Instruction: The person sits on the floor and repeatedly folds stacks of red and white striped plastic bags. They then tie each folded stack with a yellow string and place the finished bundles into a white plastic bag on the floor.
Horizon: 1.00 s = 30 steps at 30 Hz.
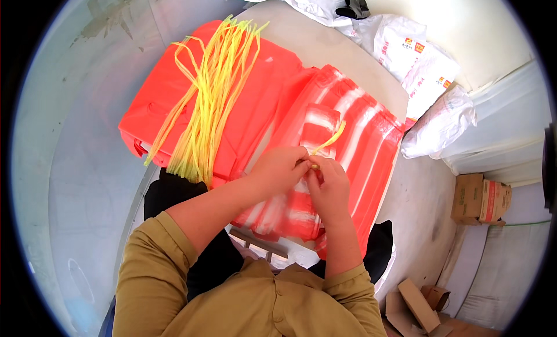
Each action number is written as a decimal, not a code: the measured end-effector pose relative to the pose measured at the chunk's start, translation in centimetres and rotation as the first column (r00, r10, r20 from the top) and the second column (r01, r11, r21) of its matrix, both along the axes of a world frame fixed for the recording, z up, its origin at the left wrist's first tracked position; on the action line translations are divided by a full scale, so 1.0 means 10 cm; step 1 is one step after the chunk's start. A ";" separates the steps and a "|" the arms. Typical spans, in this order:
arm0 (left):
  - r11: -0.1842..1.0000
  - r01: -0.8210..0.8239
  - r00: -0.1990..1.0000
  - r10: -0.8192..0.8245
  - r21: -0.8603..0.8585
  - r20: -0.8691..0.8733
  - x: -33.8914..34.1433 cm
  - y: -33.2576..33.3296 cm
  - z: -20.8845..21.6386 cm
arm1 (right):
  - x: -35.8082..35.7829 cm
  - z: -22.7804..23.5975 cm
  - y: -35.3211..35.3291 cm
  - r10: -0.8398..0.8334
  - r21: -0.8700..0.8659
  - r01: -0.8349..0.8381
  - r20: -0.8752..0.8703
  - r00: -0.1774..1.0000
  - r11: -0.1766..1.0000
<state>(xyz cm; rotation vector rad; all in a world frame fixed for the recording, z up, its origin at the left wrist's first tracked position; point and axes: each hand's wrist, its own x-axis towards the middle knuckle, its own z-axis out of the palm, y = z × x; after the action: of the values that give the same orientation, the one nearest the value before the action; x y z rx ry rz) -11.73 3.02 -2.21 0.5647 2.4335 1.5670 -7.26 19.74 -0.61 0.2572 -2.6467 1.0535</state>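
Observation:
My left hand (282, 170) and my right hand (330, 188) meet fingertip to fingertip, both closed in a pinch. Between them they hold a yellow strip (331, 138), whose loose end sticks up past the fingers, with a small coiled part at the fingertips. Just beneath lie red plastic bags (366, 157) with white streaks, flat and overlapping; a smaller folded red-and-white piece (318, 118) rests on top. Left of my hands, a long bunch of yellow strips (212, 99) drapes over a smooth red plastic surface (156, 99).
White printed sacks (397, 47) line the far wall, with a dark glove (354, 7) on one. A cardboard box (480, 199) stands at the right, and opened cartons (415, 308) lie at the lower right. A pale wall (75, 163) rises close on the left.

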 end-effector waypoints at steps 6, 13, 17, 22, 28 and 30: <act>0.991 0.004 0.997 -0.015 -0.137 -0.075 0.03 0.01 0.06 | -0.06 -0.09 0.04 0.052 0.109 -0.031 -0.191 0.980 0.994; 0.995 0.046 0.994 -0.054 -0.094 -0.090 0.05 0.02 0.02 | -0.04 -0.19 0.11 0.000 -0.023 -0.002 -0.097 0.995 1.000; 0.999 0.009 1.000 -0.007 -0.049 0.029 0.06 0.01 0.05 | 0.00 -0.22 0.14 -0.032 -0.147 0.032 0.005 0.999 0.989; 0.999 -0.032 0.998 0.033 -0.010 0.047 0.06 0.01 0.02 | 0.05 -0.10 0.04 -0.069 -0.472 0.232 0.337 0.939 0.850; 1.000 -0.005 0.994 0.005 -0.004 0.111 0.05 0.01 0.01 | 0.04 -0.07 0.03 -0.018 -0.449 0.194 0.367 0.930 0.872; 1.000 -0.015 0.995 0.016 -0.007 0.097 0.04 0.02 0.00 | 0.04 -0.11 0.03 -0.035 -0.402 0.168 0.317 0.948 0.900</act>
<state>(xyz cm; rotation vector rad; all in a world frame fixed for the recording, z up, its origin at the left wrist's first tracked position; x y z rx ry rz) -11.32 3.18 -2.16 0.4583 2.3759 1.5549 -6.83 20.03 -1.67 -0.1505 -2.5504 1.7108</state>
